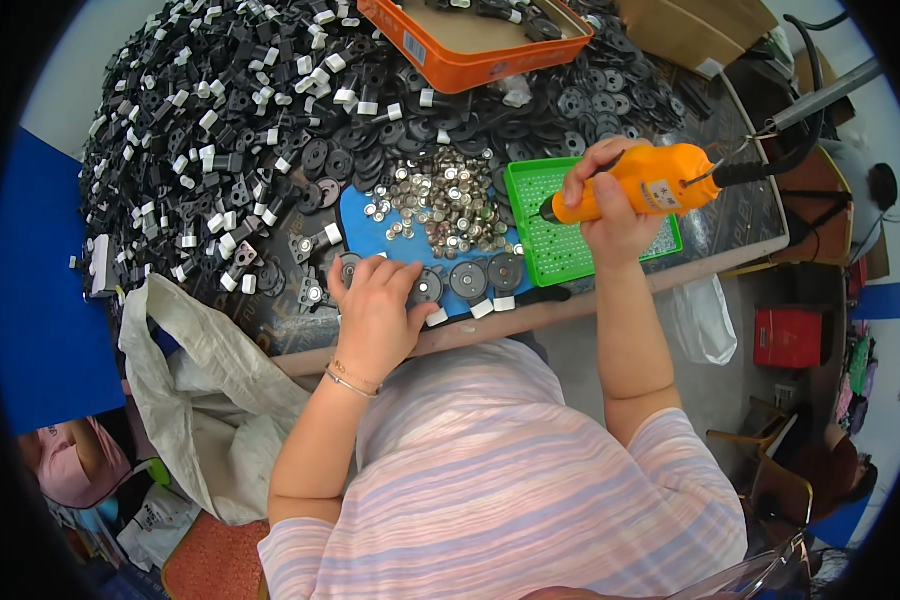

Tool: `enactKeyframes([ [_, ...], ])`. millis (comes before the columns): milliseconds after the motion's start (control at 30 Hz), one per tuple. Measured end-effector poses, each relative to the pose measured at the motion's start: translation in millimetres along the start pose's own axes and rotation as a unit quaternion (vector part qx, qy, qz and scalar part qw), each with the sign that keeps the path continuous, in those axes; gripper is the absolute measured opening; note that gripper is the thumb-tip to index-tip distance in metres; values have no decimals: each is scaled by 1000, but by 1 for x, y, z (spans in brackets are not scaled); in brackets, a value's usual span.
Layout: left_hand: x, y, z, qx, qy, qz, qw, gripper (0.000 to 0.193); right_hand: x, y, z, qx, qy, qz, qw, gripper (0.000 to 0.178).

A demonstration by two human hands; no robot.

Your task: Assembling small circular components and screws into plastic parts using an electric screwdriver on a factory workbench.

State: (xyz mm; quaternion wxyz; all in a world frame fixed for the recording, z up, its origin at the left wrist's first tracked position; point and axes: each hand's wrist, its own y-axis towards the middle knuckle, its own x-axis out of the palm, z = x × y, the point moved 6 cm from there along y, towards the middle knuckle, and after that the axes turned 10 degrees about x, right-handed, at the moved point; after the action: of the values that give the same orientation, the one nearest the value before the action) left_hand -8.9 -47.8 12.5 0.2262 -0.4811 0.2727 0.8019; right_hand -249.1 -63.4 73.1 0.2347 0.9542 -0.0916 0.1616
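Note:
My right hand (pixel 620 205) is wrapped round an orange electric screwdriver (pixel 660 180), its dark tip pointing left above a bright green tray (pixel 527 240) dotted with small holes. At the table's front edge, my left hand (pixel 375 305) rests with fingers bent and apart over a row of black round parts with white tabs. Its fingertips touch the row, and the palm hides whatever lies beneath. One black disc (pixel 427 287) shows beside the index finger, with another disc (pixel 467 280) farther right. Behind them, a pile of small shiny metal caps (pixel 450 195) covers part of a blue mat (pixel 360 222).
A large heap of black parts with white ends (pixel 210 110) covers the table's left and back. Black discs (pixel 600 100) lie behind the tray near an orange tin (pixel 450 65). A white sack (pixel 185 350) hangs at the front left; a black cable (pixel 770 168) trails right from the screwdriver.

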Motion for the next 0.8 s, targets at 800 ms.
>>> enactKeyframes([
  [800, 2, 0, -6, -8, -23, 0, 1000, 42, 114, -24, 26, 61, 9, -171, 983, 25],
])
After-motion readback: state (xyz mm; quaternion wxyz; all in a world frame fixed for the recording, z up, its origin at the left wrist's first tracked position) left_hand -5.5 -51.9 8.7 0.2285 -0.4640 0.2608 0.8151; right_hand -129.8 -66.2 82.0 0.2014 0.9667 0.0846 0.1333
